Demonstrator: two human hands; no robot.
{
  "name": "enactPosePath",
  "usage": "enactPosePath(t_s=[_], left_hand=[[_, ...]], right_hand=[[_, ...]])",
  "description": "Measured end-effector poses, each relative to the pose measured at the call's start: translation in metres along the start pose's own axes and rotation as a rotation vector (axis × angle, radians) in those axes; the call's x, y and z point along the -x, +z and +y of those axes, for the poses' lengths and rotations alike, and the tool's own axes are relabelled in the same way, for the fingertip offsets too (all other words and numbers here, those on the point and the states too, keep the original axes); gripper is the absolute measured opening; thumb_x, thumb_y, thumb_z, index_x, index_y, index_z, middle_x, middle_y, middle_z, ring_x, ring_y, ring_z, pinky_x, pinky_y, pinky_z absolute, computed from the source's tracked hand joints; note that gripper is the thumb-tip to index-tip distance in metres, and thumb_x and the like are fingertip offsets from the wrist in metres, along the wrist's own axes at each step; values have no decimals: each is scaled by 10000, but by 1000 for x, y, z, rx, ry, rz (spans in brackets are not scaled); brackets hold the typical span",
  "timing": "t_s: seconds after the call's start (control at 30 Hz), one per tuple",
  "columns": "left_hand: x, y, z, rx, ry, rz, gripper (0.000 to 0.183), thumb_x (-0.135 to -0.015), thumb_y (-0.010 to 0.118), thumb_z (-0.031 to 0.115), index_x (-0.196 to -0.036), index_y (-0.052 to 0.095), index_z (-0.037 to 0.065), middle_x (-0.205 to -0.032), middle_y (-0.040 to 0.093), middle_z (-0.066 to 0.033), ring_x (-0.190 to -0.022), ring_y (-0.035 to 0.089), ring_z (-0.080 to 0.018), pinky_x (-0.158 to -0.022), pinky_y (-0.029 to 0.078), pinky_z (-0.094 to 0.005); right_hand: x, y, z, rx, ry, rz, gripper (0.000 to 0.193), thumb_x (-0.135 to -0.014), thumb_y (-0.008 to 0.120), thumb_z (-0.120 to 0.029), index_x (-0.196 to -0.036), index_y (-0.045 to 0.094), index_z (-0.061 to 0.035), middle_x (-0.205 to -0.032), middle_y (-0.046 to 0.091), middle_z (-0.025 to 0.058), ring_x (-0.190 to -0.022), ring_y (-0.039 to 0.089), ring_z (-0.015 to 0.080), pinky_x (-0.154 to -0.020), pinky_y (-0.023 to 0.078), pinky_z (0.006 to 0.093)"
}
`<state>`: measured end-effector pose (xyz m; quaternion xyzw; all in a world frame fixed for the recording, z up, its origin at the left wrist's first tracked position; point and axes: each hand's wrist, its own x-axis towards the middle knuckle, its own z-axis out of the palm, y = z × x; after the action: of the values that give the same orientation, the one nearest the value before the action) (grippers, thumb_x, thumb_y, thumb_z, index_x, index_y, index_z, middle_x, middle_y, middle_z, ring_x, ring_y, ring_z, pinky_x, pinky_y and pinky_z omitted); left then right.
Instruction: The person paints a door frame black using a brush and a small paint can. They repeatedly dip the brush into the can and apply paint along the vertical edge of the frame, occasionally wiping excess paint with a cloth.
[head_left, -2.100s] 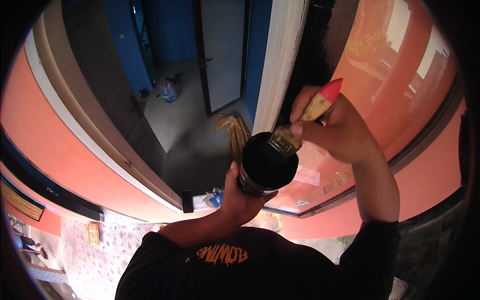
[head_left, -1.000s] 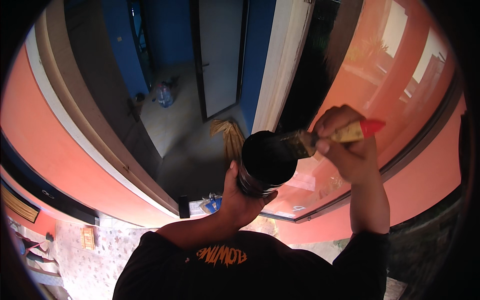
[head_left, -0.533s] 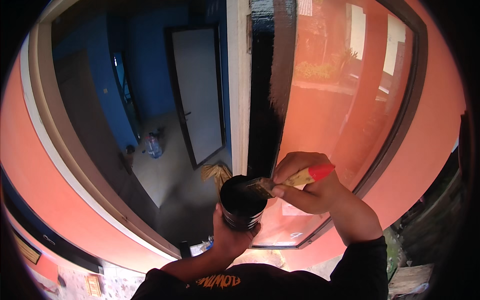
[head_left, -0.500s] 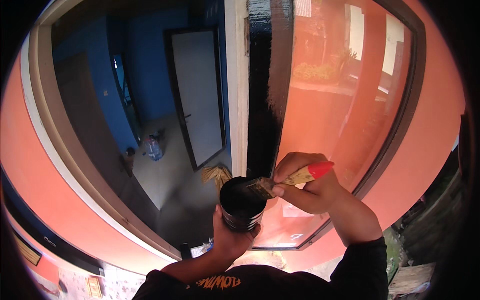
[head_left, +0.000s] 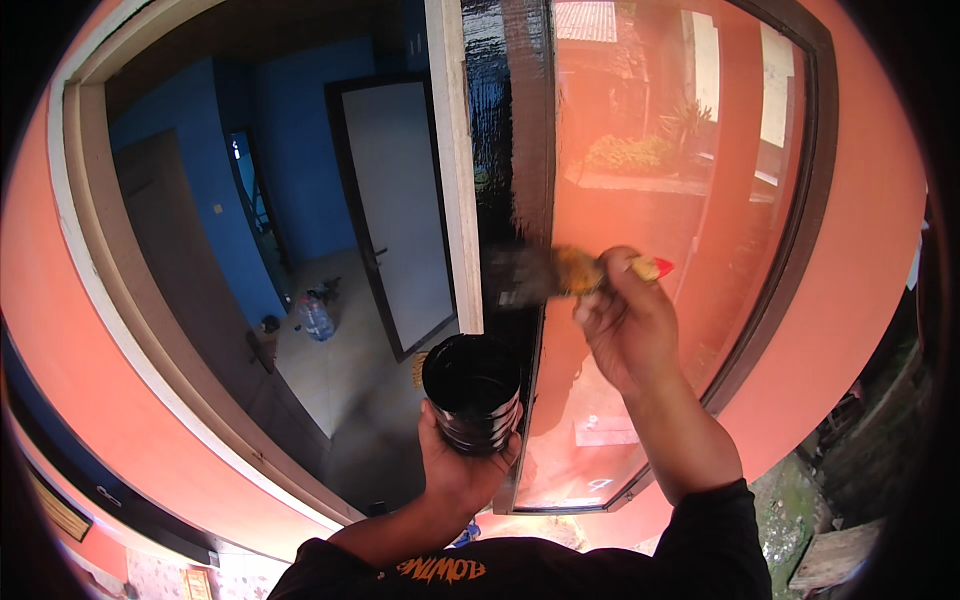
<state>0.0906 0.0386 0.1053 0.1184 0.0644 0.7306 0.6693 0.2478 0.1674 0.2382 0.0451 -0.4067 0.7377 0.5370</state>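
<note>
My left hand [head_left: 465,478] is closed around the bottom of a paint can [head_left: 478,428], which is black inside and streaked with paint outside. In my right hand [head_left: 635,320] is a paintbrush [head_left: 578,272] with a wooden handle and red end, smeared by motion. Its dark bristles lie over the wooden frame post [head_left: 530,150], apparently against it; exact contact is blurred. Wet, glossy black paint covers the left part of that post, while the strip nearer the glass is duller brown. The can sits below the brush, in front of the post's lower part.
A reflective window pane [head_left: 640,220] adjoins the post on the right. Left of it, a pale wooden edge [head_left: 455,170] borders the doorway. Inside are a white door [head_left: 400,200] with a dark frame and a clear bottle [head_left: 316,318] on the floor. Coral walls [head_left: 865,250] flank both sides.
The paintbrush has gone from the can's rim up to the post, carried by my right hand. My left hand still holds the can. The view has shifted slightly.
</note>
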Motion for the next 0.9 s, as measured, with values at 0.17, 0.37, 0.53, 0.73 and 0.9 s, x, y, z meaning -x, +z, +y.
enactPosePath(t_s=[0.17, 0.37, 0.53, 0.73, 0.9], left_hand=[[5, -4, -2, -4, -18, 48, 720, -918, 474, 704, -1375, 552, 153, -1290, 620, -68, -1185, 598, -301, -795, 594, -415], [10, -11, -6, -26, -26, 63, 707, -921, 483, 693, -1378, 551, 157, -1295, 619, -72, -1183, 598, -309, -799, 591, -414], [16, -16, -6, -21, -12, 74, 711, -917, 500, 688, -1381, 548, 152, -1296, 621, -76, -1184, 601, -311, -806, 589, -412], [20, -20, -6, -28, -4, 72, 721, -908, 518, 683, -1388, 541, 146, -1289, 625, -83, -1180, 610, -317, -814, 597, -417], [21, -24, -7, -7, -10, 71, 722, -906, 530, 673, -1389, 539, 137, -1286, 628, -86, -1184, 612, -320, -812, 610, -420]], right_hand=[[-42, 24, -20, 123, -588, -37, 149, -1008, 632, -134, -1098, 553, -46, -983, 672, 122, -799, 718, 189, -734, 629, 329], [-84, 56, -38, 484, -1173, -54, 257, -941, 721, -63, -1107, 546, 26, -978, 661, 121, -823, 689, 156, -754, 590, 296], [-105, 59, -52, 686, -1367, -108, 188, -935, 729, -58, -1054, 610, 27, -956, 659, 78, -810, 628, 95, -696, 504, 221], [-113, 64, -54, 689, -1330, -140, 177, -935, 731, -64, -1037, 617, 24, -939, 661, 63, -798, 614, 77, -683, 495, 217], [-107, 62, -49, 702, -1277, -138, 160, -930, 729, -55, -1014, 616, 19, -943, 666, 62, -788, 615, 77, -677, 489, 212]])
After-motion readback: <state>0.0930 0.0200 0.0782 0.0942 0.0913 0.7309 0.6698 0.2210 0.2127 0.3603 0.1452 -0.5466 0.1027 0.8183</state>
